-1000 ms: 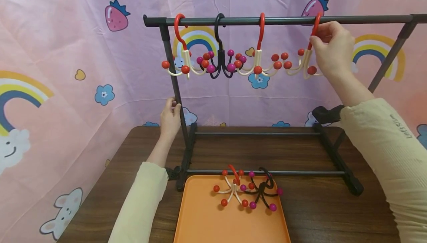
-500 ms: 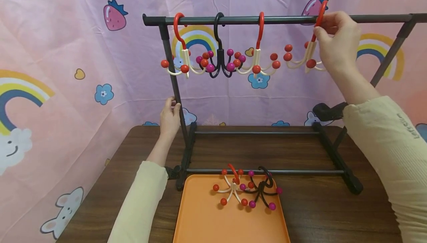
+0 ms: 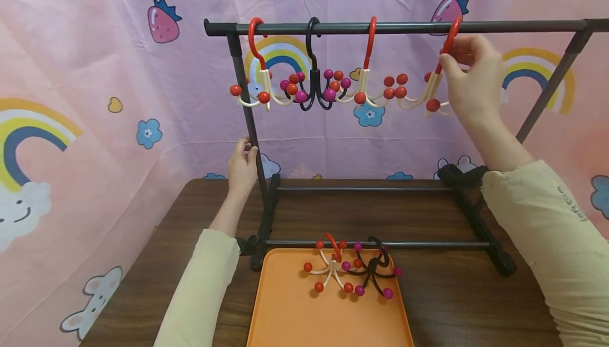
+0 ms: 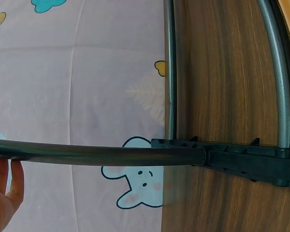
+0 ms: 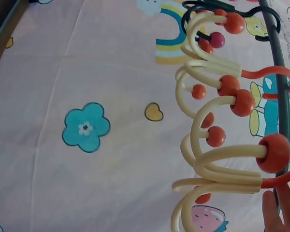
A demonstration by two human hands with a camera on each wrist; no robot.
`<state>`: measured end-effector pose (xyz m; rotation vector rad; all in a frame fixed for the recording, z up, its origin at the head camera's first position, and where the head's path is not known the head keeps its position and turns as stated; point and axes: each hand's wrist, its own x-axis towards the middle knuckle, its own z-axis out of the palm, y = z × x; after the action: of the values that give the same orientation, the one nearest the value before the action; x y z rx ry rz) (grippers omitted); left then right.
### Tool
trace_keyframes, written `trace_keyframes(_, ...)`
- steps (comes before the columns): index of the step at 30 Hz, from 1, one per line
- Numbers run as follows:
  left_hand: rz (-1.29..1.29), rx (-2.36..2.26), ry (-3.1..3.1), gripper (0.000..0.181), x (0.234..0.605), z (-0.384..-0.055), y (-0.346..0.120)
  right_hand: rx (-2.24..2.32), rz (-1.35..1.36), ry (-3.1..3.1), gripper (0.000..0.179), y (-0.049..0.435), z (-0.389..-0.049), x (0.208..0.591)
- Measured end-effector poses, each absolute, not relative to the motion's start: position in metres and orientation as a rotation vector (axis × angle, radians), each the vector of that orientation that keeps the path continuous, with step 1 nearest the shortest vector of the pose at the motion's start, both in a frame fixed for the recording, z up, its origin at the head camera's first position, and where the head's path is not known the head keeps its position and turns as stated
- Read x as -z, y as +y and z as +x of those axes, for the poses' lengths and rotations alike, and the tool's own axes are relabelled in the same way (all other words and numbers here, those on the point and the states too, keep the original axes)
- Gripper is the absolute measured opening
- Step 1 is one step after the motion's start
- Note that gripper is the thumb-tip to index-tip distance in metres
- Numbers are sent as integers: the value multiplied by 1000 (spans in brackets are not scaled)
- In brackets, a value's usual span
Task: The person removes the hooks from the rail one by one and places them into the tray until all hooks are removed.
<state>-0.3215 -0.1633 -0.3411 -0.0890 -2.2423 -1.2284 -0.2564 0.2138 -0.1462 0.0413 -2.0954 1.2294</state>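
My right hand (image 3: 476, 74) pinches the red hook of a cream multi-arm hanger (image 3: 430, 90), which has red ball tips. The hook sits over the top bar (image 3: 414, 28) of a black clothes rack. Beside it hang a red-hooked cream hanger (image 3: 364, 82), a black hanger (image 3: 314, 82) with magenta balls, and another red-hooked cream hanger (image 3: 265, 85). Balls of the held hanger are close to its neighbour's in the right wrist view. My left hand (image 3: 242, 167) holds the rack's left post (image 3: 251, 122); the left wrist view shows its fingertips (image 4: 17, 174) against the post.
An orange tray (image 3: 328, 320) lies on the dark wooden table (image 3: 190, 220), in front of the rack. On it are a cream hanger (image 3: 333, 266) and a black hanger (image 3: 373, 266), close together. Patterned cloth (image 3: 200, 88) hangs behind the rack.
My right hand first raised the rightmost hanger's hook above the bar, then lowered it back, slightly further left. Its red balls are now close to the neighbouring hanger's. My left hand stayed put.
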Motion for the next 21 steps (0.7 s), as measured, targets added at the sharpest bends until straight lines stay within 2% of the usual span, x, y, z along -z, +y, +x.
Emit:
trace_keyframes(13, -95, 1239, -2229, 30, 342, -321, -163, -1043, 102, -2179, 35, 198, -238, 188)
trace_keyframes(21, -82, 1233, -2219, 27, 342, -321, -160, -1072, 180, -2130, 28, 187, -235, 210)
